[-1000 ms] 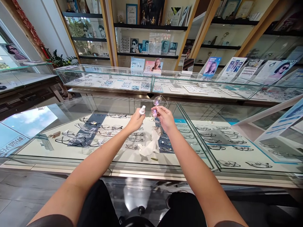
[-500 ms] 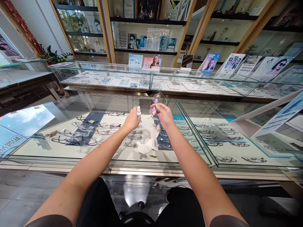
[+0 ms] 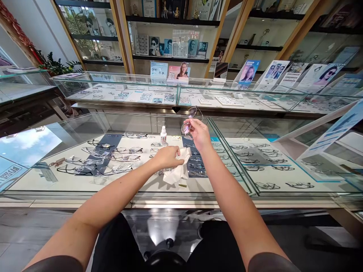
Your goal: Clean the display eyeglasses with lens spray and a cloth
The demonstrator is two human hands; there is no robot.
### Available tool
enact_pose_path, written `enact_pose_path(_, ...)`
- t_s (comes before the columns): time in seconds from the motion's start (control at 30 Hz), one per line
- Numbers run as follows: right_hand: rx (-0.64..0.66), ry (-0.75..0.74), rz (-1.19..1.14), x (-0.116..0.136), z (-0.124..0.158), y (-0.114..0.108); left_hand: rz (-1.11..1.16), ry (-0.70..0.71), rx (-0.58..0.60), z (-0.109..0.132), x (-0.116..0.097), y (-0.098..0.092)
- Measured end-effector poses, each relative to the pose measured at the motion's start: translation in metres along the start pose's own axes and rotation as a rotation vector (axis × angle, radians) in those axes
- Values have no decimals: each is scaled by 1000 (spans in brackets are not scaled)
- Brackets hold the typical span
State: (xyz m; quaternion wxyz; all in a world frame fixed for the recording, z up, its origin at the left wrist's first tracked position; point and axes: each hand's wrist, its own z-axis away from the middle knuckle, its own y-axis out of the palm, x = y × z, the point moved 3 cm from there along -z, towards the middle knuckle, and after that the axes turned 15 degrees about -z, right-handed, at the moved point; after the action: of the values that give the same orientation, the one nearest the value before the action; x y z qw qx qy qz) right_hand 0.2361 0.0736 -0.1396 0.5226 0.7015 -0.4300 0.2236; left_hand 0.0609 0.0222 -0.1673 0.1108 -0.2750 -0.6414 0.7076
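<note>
My right hand [image 3: 200,134] is raised over the glass counter [image 3: 85,128], pinching a pair of thin-rimmed glasses [image 3: 189,121] with purple-tinted lenses. Lower down, my left hand [image 3: 168,158] rests on a crumpled white cloth [image 3: 178,170] lying on the counter top, its fingers closing on the cloth's upper edge. A small white spray bottle [image 3: 163,135] stands upright on the glass just beyond my left hand, apart from it.
Inside the counter lie rows of spectacle frames [image 3: 107,156]. A small gold object [image 3: 183,185] sits by the cloth. A second glass case [image 3: 127,92] with leaflets stands behind, shelves of pictures beyond. A slanted sign [image 3: 334,132] is at right.
My left hand has set the spray bottle down on the glass, let go of it and moved onto the white cloth. My right hand still holds the glasses up.
</note>
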Motion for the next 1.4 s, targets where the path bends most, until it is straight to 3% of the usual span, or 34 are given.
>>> enact_pose_path(0.2,-12,-5,17,-1,0,1,234,-174,17,-9,17,-4)
enact_pose_path(0.37,-15,0,-12,-2,0,-1,695,-330,32,-17,25,-2)
enact_pose_path(0.7,-25,43,-49,0,3,7,895,-126,-14,-15,22,-11)
enact_pose_path(0.93,-18,61,-44,1,6,9,977,-14,-272,-12,20,-28)
enact_pose_path(1.17,51,111,-106,5,10,14,793,121,-693,-4,30,-47)
enact_pose_path(1.4,85,166,-232,11,14,15,582,34,-856,3,37,-49)
